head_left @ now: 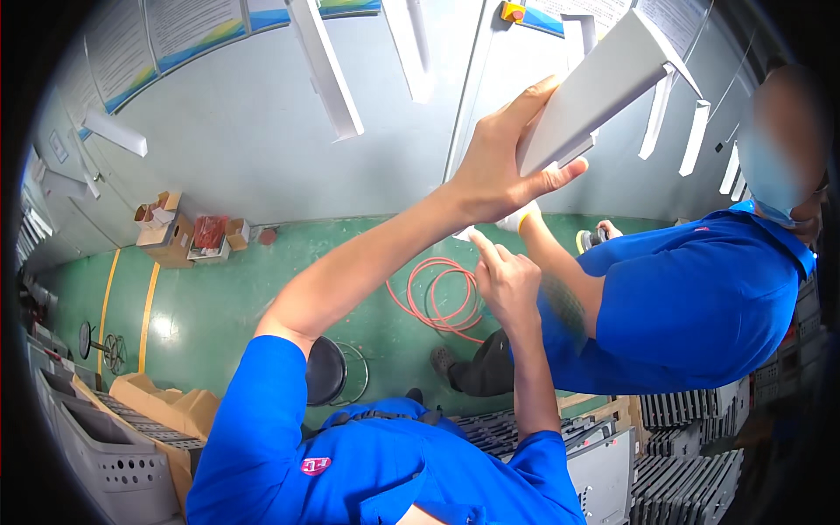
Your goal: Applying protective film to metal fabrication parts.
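Observation:
My left hand [507, 149] is raised and wrapped round one end of a long white channel-shaped panel [604, 87], which tilts up to the right. The thumb is on its lower side and the fingers are on its upper left edge. Below it my right hand [507, 278] has its index finger stretched out and the other fingers partly bent, with no thing seen in it. Close to that fingertip is a small white edge [464, 234], mostly hidden behind my left wrist.
A co-worker in a blue shirt [691, 297] stands close on the right, one hand near a round sander [593, 239]. White channel pieces [324, 70] hang ahead. A red hose [435, 297] lies coiled on the floor. Stool [325, 371], grey crates [114, 464] and stacked grey panels [687, 486] stand nearby.

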`<state>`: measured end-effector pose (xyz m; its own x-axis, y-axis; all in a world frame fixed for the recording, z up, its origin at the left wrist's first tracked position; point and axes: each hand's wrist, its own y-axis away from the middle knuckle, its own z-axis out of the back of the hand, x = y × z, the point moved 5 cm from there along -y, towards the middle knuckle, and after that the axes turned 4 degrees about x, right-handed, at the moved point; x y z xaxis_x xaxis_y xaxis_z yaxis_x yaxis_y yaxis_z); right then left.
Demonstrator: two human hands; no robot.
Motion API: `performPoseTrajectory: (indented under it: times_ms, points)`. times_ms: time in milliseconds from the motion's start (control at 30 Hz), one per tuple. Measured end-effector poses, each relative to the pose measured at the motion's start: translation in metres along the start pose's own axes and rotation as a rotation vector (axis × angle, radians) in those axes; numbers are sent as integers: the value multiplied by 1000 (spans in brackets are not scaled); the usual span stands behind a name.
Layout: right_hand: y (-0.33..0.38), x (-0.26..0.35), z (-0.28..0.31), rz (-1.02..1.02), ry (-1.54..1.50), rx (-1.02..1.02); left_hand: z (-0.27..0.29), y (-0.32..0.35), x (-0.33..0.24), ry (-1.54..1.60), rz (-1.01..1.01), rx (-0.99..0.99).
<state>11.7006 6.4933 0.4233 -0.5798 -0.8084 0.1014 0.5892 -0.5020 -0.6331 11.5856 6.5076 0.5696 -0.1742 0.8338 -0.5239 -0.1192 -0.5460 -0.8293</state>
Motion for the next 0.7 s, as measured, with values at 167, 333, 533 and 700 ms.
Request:
performPoseTrajectory:
  times_ms: [167,333,533,700]
  points:
    - [3,-7,-2,-16,-4,-41,-5,-2,5,18,7,-10]
    - [8,-10,5,-100,24,-2,-9,-2,10,7,13,-41]
    - [30,-1,12,-214,-73,34,-15,-2,13,69,-41,-108]
    - [51,-1,-1,-336,-129,61,-30,1,23,122,-42,-164]
